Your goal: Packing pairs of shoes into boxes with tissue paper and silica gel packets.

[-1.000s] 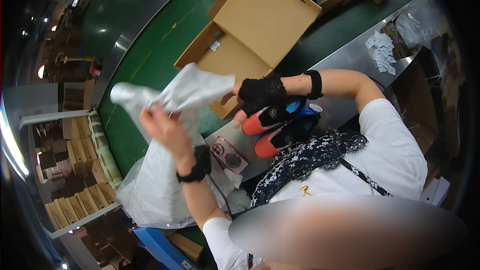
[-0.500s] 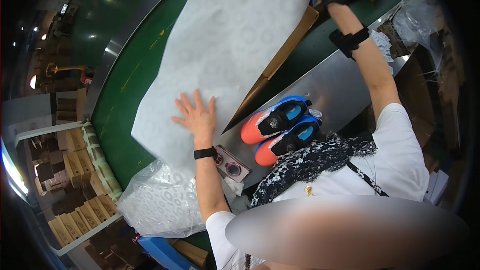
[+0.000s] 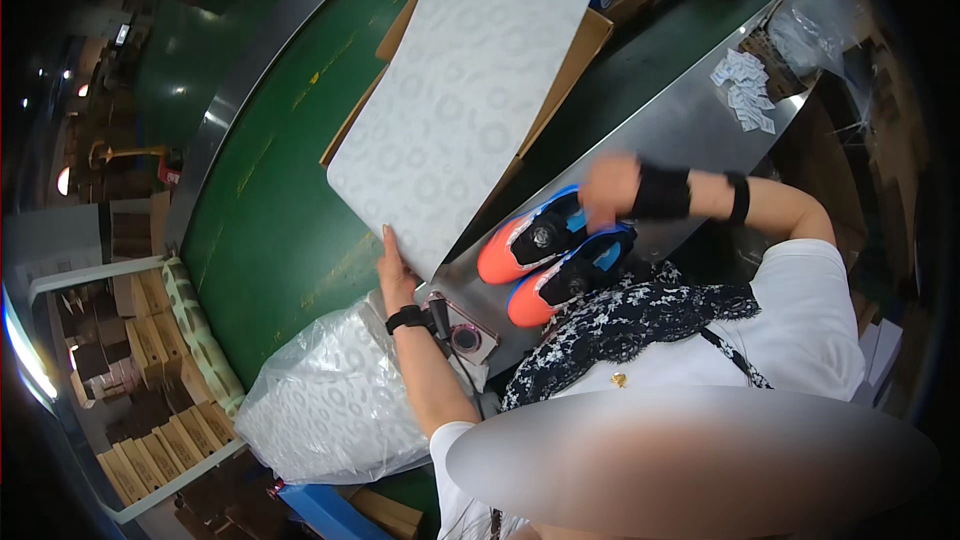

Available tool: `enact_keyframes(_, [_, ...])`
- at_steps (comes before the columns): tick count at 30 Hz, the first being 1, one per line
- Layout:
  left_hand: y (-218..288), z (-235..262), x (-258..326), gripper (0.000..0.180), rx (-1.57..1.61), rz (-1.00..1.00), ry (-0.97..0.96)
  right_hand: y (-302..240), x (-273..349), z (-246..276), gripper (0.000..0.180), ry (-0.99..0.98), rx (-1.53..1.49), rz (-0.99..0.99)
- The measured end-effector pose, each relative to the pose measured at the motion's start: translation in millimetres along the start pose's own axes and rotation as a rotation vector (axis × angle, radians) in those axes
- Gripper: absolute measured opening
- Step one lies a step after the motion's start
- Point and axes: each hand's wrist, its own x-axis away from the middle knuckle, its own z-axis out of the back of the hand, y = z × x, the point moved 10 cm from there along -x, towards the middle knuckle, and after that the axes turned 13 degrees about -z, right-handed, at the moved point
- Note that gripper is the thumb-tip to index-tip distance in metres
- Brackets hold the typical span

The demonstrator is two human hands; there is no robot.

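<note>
Patterned paper [image 3: 465, 90] extends beyond the left hand [image 3: 395, 268]; shoes [image 3: 548, 280] lie beneath the blurred right hand [image 3: 609, 190]. Neither hand's openness or grip is clear.

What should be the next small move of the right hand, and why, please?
Most likely, the right hand should take hold of the pair of shoes near the heels. It is at their heel end, though too blurred to show a grip, and the white patterned paper lies spread over the brown box, with the left hand at its near edge.
</note>
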Motion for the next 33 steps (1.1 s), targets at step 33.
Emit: enact_keyframes(33, [110, -108, 56, 0.038, -0.093, -0.775, -0.377, -15, -131, 28, 0.028, 0.218, 0.342, -0.235])
